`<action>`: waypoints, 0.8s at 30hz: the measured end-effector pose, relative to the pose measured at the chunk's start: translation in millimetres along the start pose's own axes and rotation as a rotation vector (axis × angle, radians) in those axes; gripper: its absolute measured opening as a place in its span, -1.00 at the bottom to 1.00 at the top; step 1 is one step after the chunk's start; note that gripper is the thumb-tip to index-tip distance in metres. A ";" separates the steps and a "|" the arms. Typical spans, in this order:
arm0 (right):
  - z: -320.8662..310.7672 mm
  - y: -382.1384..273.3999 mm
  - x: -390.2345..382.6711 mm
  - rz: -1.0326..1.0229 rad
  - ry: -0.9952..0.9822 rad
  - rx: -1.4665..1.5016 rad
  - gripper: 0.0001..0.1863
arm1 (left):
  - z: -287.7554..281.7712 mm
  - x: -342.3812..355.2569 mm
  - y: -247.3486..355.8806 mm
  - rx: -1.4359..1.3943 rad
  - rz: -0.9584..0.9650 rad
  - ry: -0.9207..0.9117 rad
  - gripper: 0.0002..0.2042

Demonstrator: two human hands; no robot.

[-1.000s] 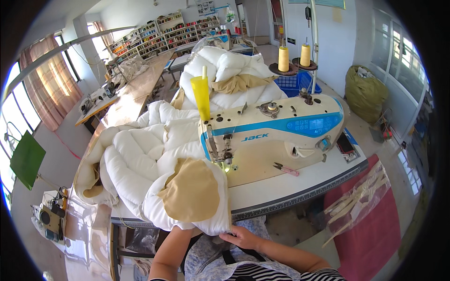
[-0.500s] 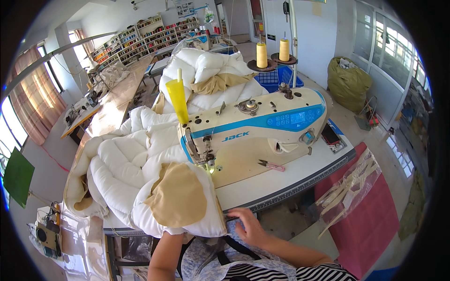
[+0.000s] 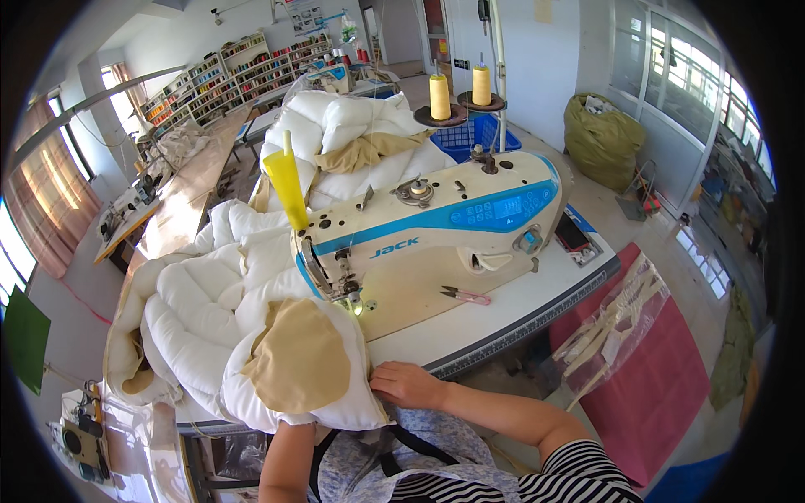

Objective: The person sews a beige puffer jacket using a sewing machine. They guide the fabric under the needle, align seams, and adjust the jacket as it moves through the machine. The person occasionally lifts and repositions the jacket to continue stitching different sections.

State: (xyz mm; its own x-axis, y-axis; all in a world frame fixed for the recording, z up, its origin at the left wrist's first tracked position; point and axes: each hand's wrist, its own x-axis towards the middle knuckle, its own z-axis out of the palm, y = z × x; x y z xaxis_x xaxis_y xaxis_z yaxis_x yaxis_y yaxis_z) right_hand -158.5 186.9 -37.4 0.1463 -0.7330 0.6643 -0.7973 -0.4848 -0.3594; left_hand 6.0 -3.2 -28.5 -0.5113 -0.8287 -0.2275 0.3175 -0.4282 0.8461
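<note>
A thick white padded quilt with a tan fabric patch lies bunched across the left of the sewing table. Its right edge runs up to the needle area of a white and blue sewing machine, where a small lamp glows. My right hand is at this near right edge, fingers bent and closed against the padded cloth, fingertips partly hidden. Only the forearm of my left arm shows; the left hand is covered by the quilt. Pink-handled thread snips lie on the machine bed.
Two yellow thread cones stand behind the machine, near a blue basket. A yellow cup-like holder rises from the machine head. More padded bedding is piled beyond. A phone lies at the table's right end, with red cloth below.
My right hand has moved left, from hovering with spread fingers to closing at the quilt's edge. The whole view has shifted slightly. The quilt looks nearly unmoved beside the machine.
</note>
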 end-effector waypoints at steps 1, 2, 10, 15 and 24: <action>1.3 -1.5 -0.4 0.021 0.023 0.019 -0.64 | 0.1 0.9 0.0 -0.001 0.002 0.002 -0.63; 1.9 -3.0 -0.6 0.042 0.046 0.037 -0.60 | 0.4 1.4 -0.4 0.002 -0.002 0.001 -0.63; -5.5 -10.6 7.7 0.334 0.091 0.149 -0.47 | 0.6 2.1 -0.5 0.009 -0.012 -0.008 -0.64; -25.3 -4.9 42.4 0.005 0.221 -0.160 -0.60 | -3.2 3.5 1.5 0.015 -0.013 -0.001 -0.65; 4.7 20.2 15.2 0.082 0.038 -0.042 -0.77 | 1.5 10.5 0.6 0.005 -0.018 -0.022 -0.66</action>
State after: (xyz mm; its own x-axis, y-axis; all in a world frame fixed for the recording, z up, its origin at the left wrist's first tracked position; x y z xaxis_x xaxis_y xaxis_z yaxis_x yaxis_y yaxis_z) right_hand -169.6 163.7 -37.7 0.0578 -0.7508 0.6580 -0.8295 -0.4028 -0.3868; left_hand -0.4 -11.7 -29.7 -0.5343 -0.8127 -0.2326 0.3040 -0.4415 0.8442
